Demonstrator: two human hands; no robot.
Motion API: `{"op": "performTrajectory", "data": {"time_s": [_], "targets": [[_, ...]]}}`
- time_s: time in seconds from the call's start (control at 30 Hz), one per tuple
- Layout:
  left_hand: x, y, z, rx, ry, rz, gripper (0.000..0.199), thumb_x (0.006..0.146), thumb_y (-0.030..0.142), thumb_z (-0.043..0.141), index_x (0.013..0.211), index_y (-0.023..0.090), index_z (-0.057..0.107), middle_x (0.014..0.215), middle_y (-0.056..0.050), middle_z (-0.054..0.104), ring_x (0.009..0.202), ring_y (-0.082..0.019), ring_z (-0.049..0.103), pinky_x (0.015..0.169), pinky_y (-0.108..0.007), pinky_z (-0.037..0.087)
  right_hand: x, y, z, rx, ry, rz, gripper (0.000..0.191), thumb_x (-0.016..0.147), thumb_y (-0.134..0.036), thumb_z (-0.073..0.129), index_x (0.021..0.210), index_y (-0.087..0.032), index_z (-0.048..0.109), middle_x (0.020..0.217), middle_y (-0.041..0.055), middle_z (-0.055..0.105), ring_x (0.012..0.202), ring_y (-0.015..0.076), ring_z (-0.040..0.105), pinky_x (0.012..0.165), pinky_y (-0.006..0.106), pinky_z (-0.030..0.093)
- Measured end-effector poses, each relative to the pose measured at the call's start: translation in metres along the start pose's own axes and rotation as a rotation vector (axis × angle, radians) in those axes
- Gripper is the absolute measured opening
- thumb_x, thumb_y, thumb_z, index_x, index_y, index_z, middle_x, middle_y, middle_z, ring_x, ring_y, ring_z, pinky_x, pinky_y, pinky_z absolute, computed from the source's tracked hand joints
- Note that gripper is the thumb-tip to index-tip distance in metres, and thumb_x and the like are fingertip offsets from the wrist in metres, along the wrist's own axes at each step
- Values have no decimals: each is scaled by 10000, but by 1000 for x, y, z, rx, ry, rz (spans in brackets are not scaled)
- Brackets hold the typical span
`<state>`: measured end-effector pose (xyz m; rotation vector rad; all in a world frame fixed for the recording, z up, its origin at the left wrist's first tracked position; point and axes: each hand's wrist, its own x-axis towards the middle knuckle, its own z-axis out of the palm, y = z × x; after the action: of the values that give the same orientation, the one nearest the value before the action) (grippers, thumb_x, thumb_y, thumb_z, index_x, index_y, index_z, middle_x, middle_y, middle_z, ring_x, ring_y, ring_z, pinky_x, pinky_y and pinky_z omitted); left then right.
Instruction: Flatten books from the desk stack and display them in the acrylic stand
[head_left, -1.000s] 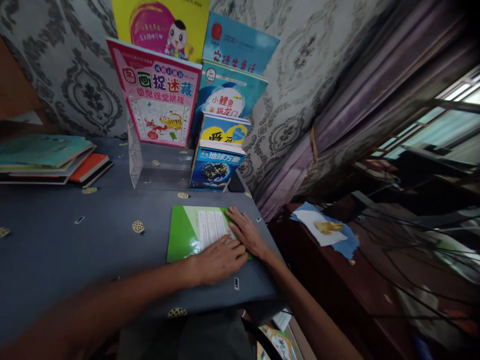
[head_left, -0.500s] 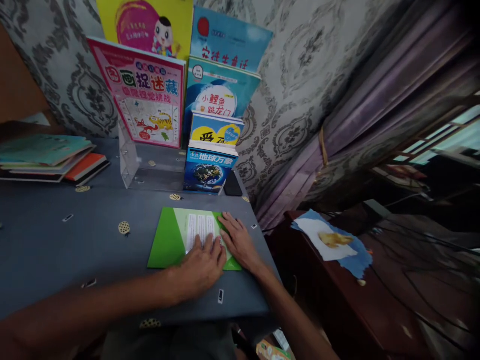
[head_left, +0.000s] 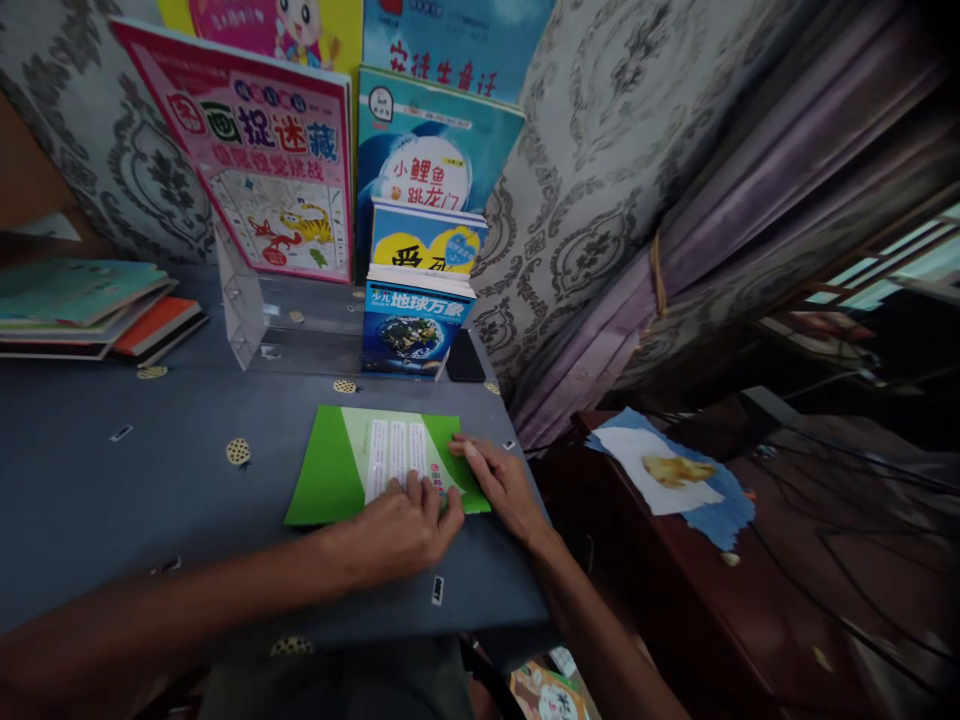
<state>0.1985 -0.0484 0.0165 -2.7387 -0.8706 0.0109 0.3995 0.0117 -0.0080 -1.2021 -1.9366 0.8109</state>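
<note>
Head view: you have a green booklet [head_left: 405, 430] lying flat on the grey-blue surface [head_left: 150, 490], near the meeting of its front and right edges. Your left hand [head_left: 409, 525] reaches over the booklet's near edge, its bent fingers spread on the printed white panels and its palm overhanging that edge. Your right hand [head_left: 504, 487] is at the booklet's right edge, thumb and forefinger stretched towards the far right corner; the view does not show whether they pinch the edge or merely touch it. Your two hands sit near each other but apart.

Towards the back edge of the surface, beyond the booklet, you face a clear plastic rack [head_left: 244, 315]. In its left part a pink-bordered picture book [head_left: 274, 215] leans in front of a yellow book [head_left: 341, 35]. In its right part, from back to front, stand a blue book [head_left: 457, 45], a teal book [head_left: 487, 140], a yellow-and-blue book [head_left: 424, 235] and a small book with a globe cover [head_left: 411, 335]. A flat black object [head_left: 466, 358] lies just beside the rack, close to the right edge.

Towards the back left corner you have a stack of books [head_left: 82, 295], with an orange-covered book [head_left: 154, 322] on its right side. Past the right edge, a blue cloth [head_left: 724, 525] lies under a white sheet [head_left: 630, 460] on dark reddish furniture [head_left: 660, 570].
</note>
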Motion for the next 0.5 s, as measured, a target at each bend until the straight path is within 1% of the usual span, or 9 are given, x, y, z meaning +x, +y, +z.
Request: {"op": "performTrajectory", "data": {"time_s": [0.1,0.2,0.3,0.37,0.43,0.5], "targets": [[2,-12,-13,-100,-70,-29,412,953,31,377,1347,12,495,1057,-252,719,924,-344,750,634,-398,619,-5,-5,-5,81,15,64,619,1004,-668,384,1010,-215,807,1072,117,788,1107,300,712,1006,474,541],[2,-26,-26,-214,-146,-51,397,901,-11,427,1285,64,499,1026,-185,720,846,-296,748,639,-384,608,-8,-3,-9,134,-6,61,662,982,-718,369,1084,-216,789,1002,111,795,1013,294,737,939,455,565],[1,-40,-39,-330,-183,-87,360,877,-11,458,1211,118,490,1025,-149,721,876,-289,741,685,-386,594,-8,5,-11,195,-19,-5,682,887,-787,495,1194,-233,748,1030,97,797,1005,304,738,943,457,561],[1,-49,-47,-389,-190,-130,333,885,-2,438,1183,143,476,1040,-139,723,905,-281,735,709,-376,579,-8,10,-11,228,19,-28,715,798,-801,613,1228,-242,729,1079,94,792,1015,313,735,935,454,568],[0,-57,-54,-430,-190,-184,329,881,3,421,1164,164,468,1032,-123,728,905,-269,729,721,-360,558,-6,15,-8,225,89,-10,691,743,-756,715,1208,-246,734,1101,95,788,1021,315,732,936,456,570],[-3,-63,-59,-480,-166,-239,334,870,17,416,1155,183,465,981,-93,730,862,-250,718,704,-335,532,-4,16,-5,232,154,30,610,730,-673,785,1164,-246,746,1103,93,786,1036,308,728,970,468,558]]}}
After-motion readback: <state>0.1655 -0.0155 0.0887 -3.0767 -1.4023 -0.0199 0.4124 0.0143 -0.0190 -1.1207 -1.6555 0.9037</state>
